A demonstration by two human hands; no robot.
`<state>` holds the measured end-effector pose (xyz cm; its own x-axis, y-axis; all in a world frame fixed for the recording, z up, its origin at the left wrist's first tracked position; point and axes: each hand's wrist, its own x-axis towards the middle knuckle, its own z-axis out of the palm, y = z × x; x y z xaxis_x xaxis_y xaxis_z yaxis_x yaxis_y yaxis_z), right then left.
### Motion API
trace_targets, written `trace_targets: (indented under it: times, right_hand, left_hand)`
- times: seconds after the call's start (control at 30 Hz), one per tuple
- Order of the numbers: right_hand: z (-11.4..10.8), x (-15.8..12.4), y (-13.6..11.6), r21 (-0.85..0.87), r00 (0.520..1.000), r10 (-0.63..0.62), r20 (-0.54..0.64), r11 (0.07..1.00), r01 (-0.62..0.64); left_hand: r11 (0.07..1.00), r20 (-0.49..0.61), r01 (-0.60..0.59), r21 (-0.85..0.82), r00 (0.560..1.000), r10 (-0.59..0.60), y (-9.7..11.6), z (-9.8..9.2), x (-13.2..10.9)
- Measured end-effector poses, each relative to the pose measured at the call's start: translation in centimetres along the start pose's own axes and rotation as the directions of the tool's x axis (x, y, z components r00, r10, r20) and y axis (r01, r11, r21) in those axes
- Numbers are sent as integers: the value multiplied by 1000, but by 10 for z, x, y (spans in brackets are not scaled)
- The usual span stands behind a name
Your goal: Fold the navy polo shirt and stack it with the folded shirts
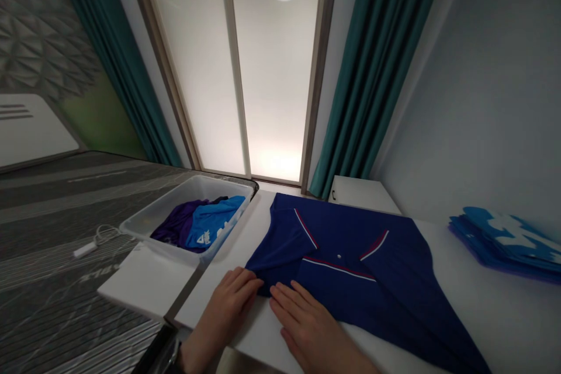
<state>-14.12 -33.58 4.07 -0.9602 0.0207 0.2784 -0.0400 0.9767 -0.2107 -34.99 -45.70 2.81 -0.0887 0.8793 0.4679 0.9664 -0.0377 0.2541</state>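
Note:
A dark blue polo shirt [335,228] with red and white trim lies spread on the white table, its left part folded inward and its right part still spread out. My left hand [232,298] is at the near left corner of the shirt, its fingers bent together and closed on the fabric edge. Beside it, my right hand [304,318] rests with fingers stretched flat on the shirt's near edge. A small white button shows near the middle of the shirt.
A translucent plastic bin [175,254] with purple and blue clothes [210,222] stands to the left. Folded blue garments [504,239] are stacked at the right of the table [464,280]. A white cabinet [362,193] stands behind. A white plug strip [85,250] with a cord lies at far left.

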Motion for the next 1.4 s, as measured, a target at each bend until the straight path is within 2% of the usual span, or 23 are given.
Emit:
trace_targets:
  times: [0.07,0.23,0.37,0.5,0.6,0.77,0.93,1.07,1.23,1.4]
  right_hand:
    - [5,0,-3,4,1000,24,-6,1000,-24]
    - [11,-1,-6,65,993,118,6,991,-118]
    - [8,-1,-5,88,992,126,24,988,-128]
    - [9,-1,-5,93,992,124,19,988,-125]
    - [11,0,-4,103,993,118,28,987,-120]
    - [10,0,-4,117,992,120,40,985,-124]
    - [0,-1,-3,144,992,129,1,981,-128]
    - [-10,7,8,134,981,182,-61,976,-173]
    - [-10,20,28,116,983,184,-16,977,-181]
    - [-4,19,32,120,983,184,-13,976,-181]
  left_hand:
    - [998,61,-54,34,997,52,-2,2,-3]
    - [990,205,-65,128,978,37,-13,-7,1]
    - [980,376,-120,156,925,54,-13,-19,16]
    - [965,473,-187,182,877,80,-12,-27,29]
    - [957,507,-221,190,857,98,-14,-33,34]
    - [967,526,-195,164,847,82,-16,-41,36]
    - [959,553,-194,208,832,48,-12,-42,41]
    - [948,581,-212,237,813,36,-7,-42,45]
    - [951,607,-189,244,795,3,-10,-45,44]
    - [955,606,-193,227,795,16,-16,-47,41]
